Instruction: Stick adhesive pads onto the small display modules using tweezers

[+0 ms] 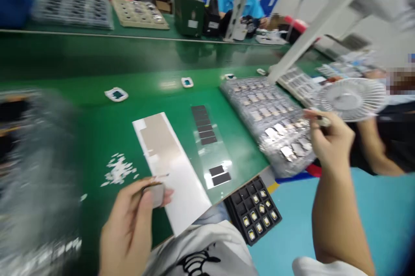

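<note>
My left hand (126,219) is closed around a small flat silvery-grey piece with rounded corners (158,194), gripped between thumb and fingers. A thin dark-tipped strip juts out above it; I cannot tell whether it belongs to the piece. Below that hand lies a white sheet (184,185) with a beige-grey area at its far end. My right hand (333,142) is raised over the near right end of a clear plastic tray (246,116) holding rows of small silvery pieces. Its fingers are pinched, with a small blurred pale and dark object (323,121) at them.
A clear strip with black rectangles (204,126) and a pile of white scraps (118,170) lie on the green table (97,133). A black compartment tray (256,211) sits lower, beside my lap. A white fan (350,98) and other people are at right and back.
</note>
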`<state>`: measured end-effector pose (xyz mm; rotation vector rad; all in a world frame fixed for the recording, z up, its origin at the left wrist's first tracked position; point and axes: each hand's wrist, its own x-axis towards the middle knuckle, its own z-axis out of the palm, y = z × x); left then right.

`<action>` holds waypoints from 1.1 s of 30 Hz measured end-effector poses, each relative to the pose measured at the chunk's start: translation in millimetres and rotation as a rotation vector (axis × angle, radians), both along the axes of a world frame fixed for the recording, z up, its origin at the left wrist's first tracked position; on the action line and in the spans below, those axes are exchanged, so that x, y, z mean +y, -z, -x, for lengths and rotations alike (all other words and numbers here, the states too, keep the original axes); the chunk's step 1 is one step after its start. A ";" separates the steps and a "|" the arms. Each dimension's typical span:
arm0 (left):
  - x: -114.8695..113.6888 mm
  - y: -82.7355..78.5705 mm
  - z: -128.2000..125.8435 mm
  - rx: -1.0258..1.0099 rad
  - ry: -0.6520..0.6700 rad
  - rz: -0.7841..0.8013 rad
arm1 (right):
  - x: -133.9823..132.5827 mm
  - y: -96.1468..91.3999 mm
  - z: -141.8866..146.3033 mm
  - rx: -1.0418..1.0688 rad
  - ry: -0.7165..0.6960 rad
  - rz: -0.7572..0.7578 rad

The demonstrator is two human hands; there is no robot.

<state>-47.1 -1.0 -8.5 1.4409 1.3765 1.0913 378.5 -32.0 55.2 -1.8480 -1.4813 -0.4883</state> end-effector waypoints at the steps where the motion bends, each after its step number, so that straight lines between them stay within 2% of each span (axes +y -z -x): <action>1: 0.1 -0.4 -1.9 -0.049 0.010 0.031 | 8.4 -3.2 29.1 0.025 -0.048 -0.059; 3: 2.0 -0.2 -4.7 -0.141 0.040 0.090 | 26.7 -7.4 91.7 0.113 -0.199 -0.105; 4: 3.5 0.2 -5.2 -0.180 0.068 0.094 | 36.0 -8.3 122.7 0.139 -0.333 -0.072; 6: 6.1 0.7 -4.9 -0.233 0.079 0.083 | 54.3 -6.7 178.3 0.116 -0.718 0.014; 8: 7.2 0.0 -3.8 -0.266 0.045 0.061 | 70.9 0.1 220.1 0.042 -1.007 0.088; 10: 6.6 -1.4 -3.0 -0.288 0.011 0.054 | 83.6 11.1 244.4 -0.060 -1.143 0.123; 13: 4.6 -2.8 -3.0 -0.300 0.000 0.066 | 91.5 28.4 253.0 -0.119 -1.177 0.173; 18: 2.6 -1.8 -3.6 -0.265 0.020 0.078 | 87.7 42.5 245.5 -0.029 -1.165 0.168; 24: 2.9 -2.0 -3.2 -0.193 0.000 0.074 | 87.3 44.3 245.9 -0.012 -1.199 0.194; 33: 4.0 -5.0 -2.7 0.008 0.002 0.020 | 85.9 39.8 252.4 -0.211 -1.140 0.192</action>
